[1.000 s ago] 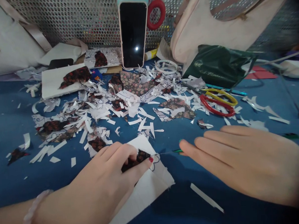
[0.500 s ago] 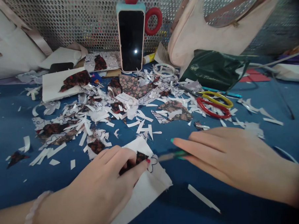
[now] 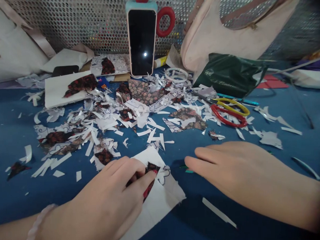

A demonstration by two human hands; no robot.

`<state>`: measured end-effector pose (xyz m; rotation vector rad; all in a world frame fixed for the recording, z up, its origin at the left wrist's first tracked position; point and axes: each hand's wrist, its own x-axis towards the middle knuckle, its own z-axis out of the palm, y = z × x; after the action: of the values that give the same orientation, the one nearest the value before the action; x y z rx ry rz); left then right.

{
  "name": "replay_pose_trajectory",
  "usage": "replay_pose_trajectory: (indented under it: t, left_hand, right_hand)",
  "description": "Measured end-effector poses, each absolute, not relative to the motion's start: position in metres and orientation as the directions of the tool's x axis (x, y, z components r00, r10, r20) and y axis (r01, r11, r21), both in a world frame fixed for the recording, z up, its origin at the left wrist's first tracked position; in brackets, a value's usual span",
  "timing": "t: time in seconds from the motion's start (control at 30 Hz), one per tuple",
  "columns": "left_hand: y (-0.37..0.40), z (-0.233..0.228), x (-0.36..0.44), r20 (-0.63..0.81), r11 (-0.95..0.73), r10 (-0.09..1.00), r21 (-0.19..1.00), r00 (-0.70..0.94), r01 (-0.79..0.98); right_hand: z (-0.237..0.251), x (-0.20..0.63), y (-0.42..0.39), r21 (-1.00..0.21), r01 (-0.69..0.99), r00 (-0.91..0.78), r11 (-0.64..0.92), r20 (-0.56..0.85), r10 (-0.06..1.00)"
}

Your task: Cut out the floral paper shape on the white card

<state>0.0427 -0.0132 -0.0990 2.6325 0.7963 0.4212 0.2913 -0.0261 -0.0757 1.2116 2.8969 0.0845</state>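
My left hand point(image 3: 110, 200) pins a small dark floral fabric piece point(image 3: 152, 167) with its fingertips onto a white sheet point(image 3: 159, 201) that carries a drawn flower outline. A pale bead bracelet sits on that wrist. My right hand point(image 3: 244, 176) lies low over the blue tabletop just right of the sheet, fingers together and pointing left. Only a sliver of a thin green tool point(image 3: 188, 171) shows beneath its fingertips; the rest is hidden by the hand.
A heap of white paper strips and floral scraps point(image 3: 109, 118) covers the table's middle. Red-and-yellow scissors point(image 3: 228, 111) lie at the right, before a dark green bag point(image 3: 229, 76). A phone point(image 3: 142, 37) stands against the perforated back wall beside a pink bag point(image 3: 225, 28).
My right hand slid left toward the sheet, then drew down over the green tool, hiding most of it. My left fingers shifted slightly on the floral piece.
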Motion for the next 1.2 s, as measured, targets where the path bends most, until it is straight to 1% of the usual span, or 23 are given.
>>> replay_pose_trajectory:
  t: [0.13, 0.23, 0.4, 0.47, 0.6, 0.73, 0.93, 1.1, 1.2]
  left_hand:
    - [-0.012, -0.096, 0.042, 0.146, -0.782, 0.559, 0.421, 0.816, 0.46]
    - [-0.011, -0.093, 0.042, 0.118, -0.785, 0.556, 0.4, 0.823, 0.473]
    - [-0.012, -0.096, 0.039, 0.195, -0.813, 0.573, 0.254, 0.796, 0.523]
    - [-0.013, -0.098, 0.038, 0.217, -0.813, 0.579, 0.224, 0.786, 0.537]
    - [-0.013, -0.1, 0.037, 0.208, -0.821, 0.567, 0.227, 0.797, 0.524]
    - [-0.013, -0.098, 0.037, 0.213, -0.839, 0.54, 0.218, 0.814, 0.499]
    - [-0.011, -0.099, 0.038, 0.24, -0.85, 0.524, 0.206, 0.818, 0.484]
    - [-0.012, -0.101, 0.039, 0.242, -0.853, 0.521, 0.194, 0.819, 0.485]
    - [-0.012, -0.1, 0.039, 0.239, -0.858, 0.513, 0.185, 0.825, 0.48]
  right_hand:
    - [-0.073, 0.289, -0.028, 0.048, 0.73, -0.683, 0.681, 0.031, 0.73]
    - [-0.07, 0.286, -0.028, 0.054, 0.728, -0.685, 0.683, 0.039, 0.727]
    - [-0.067, 0.281, -0.027, 0.085, 0.727, -0.686, 0.682, 0.052, 0.726]
    - [-0.066, 0.28, -0.027, 0.092, 0.724, -0.689, 0.683, 0.046, 0.724]
    - [-0.067, 0.28, -0.028, 0.094, 0.721, -0.691, 0.687, 0.018, 0.722]
    - [-0.066, 0.279, -0.028, 0.115, 0.708, -0.703, 0.696, 0.024, 0.711]
    - [-0.06, 0.277, -0.024, 0.167, 0.657, -0.743, 0.735, -0.022, 0.669]
    - [-0.059, 0.275, -0.022, 0.246, 0.639, -0.739, 0.729, -0.064, 0.67]
    - [-0.058, 0.276, -0.022, 0.243, 0.641, -0.738, 0.728, -0.064, 0.671]
